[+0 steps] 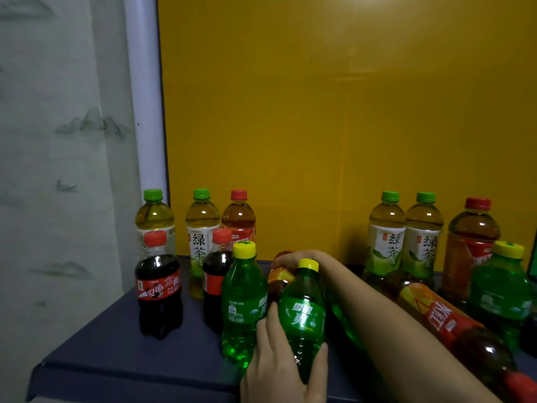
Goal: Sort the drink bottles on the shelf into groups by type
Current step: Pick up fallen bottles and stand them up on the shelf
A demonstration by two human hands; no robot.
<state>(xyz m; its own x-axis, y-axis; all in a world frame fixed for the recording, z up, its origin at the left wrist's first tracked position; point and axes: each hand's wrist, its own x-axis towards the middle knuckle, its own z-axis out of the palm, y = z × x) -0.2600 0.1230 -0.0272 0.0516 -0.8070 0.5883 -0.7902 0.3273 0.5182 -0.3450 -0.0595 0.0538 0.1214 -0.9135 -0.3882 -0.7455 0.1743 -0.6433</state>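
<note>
**Both hands on bottles at the shelf**

The left hand point(286, 365) grips an upright green plastic soda bottle with a yellow cap point(302, 318). Just behind that bottle, the right hand point(296, 258) curls over a tilted orange-labelled brown tea bottle point(280, 279). Touching its left side stands a second green yellow-capped bottle point(242, 301). Farther left is a red-capped dark cola bottle point(158, 295). To its right a red-labelled tea bottle point(441, 315) lies on its side.

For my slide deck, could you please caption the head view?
Left hand grips a green soda bottle while right hand holds a brown tea bottle behind it.
</note>
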